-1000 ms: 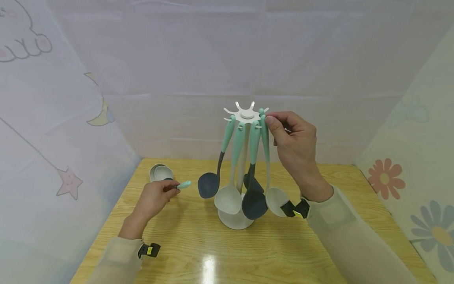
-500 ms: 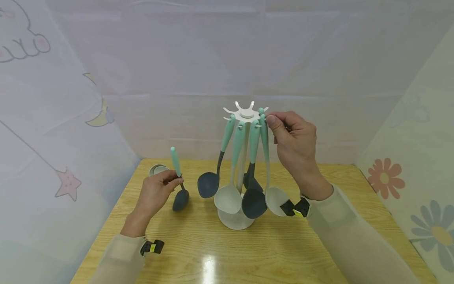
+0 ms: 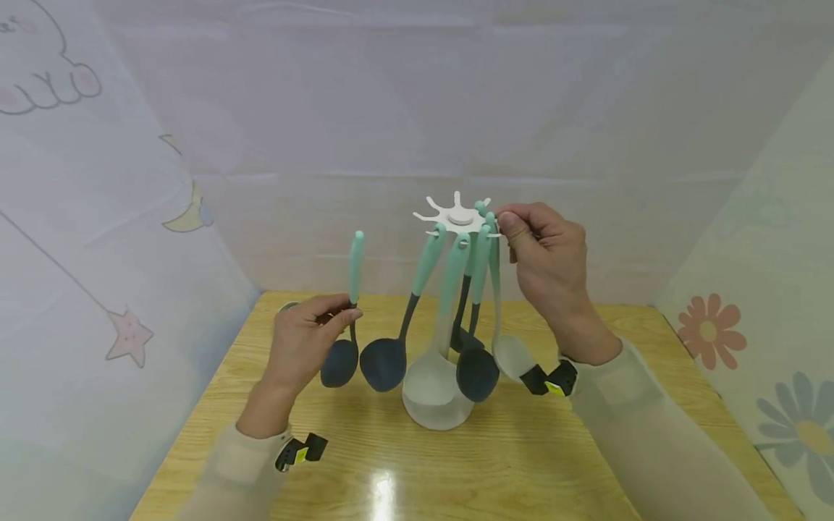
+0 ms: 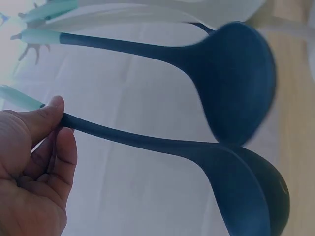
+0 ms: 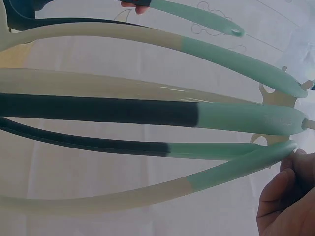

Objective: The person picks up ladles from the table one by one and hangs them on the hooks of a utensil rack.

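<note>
We pinch a dark ladle (image 3: 340,364) by its neck in our closed left grip (image 3: 306,341); our right grip (image 3: 552,252), also closed, pinches the utensil rack (image 3: 460,217) at its edge.

3 pale walls enclose a wooden table (image 3: 521,463) with yellowish grain. The back wall (image 3: 391,108) is plain, crossed by horizontal creases. The left wall (image 3: 137,202) carries a cartoon animal (image 3: 39,69), a yellow moon (image 3: 185,213) and a pink star (image 3: 130,334); the right wall (image 3: 723,217) shows 1 red flower (image 3: 709,331) and 1 blue flower (image 3: 811,434). A bright reflection (image 3: 383,498) gleams at the table's near edge.
</note>
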Demonstrator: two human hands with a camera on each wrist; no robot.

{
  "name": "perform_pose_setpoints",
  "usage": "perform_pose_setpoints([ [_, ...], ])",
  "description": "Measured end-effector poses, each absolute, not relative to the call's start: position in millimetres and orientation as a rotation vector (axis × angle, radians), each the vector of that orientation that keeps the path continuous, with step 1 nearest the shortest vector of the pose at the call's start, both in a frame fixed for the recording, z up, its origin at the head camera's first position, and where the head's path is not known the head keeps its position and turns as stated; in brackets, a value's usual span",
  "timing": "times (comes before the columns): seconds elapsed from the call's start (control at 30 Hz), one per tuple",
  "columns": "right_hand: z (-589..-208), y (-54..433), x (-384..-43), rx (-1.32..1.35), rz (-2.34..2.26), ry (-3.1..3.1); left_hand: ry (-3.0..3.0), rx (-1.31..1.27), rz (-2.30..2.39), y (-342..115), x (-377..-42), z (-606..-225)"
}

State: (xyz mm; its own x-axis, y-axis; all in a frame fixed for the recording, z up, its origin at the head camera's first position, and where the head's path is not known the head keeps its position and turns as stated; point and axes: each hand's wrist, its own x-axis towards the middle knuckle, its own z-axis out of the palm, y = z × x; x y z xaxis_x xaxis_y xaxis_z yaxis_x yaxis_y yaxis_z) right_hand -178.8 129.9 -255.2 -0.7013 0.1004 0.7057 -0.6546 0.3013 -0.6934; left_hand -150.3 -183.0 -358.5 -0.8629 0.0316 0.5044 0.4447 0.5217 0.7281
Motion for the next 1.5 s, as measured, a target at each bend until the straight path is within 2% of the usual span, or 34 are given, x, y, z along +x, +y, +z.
perform_pose_setpoints([
  [0.57,-253.2,135.9,-177.3,0.486,1.502,-1.963,-2.362,-0.492,-1.234,-156.6,-146.8,-314.9],
  [1.5,-252.6,136.4,-175.9,0.485,1.53,-1.946,-2.34,-0.58,-1.385,-135.6,-173.1,-328.0],
])
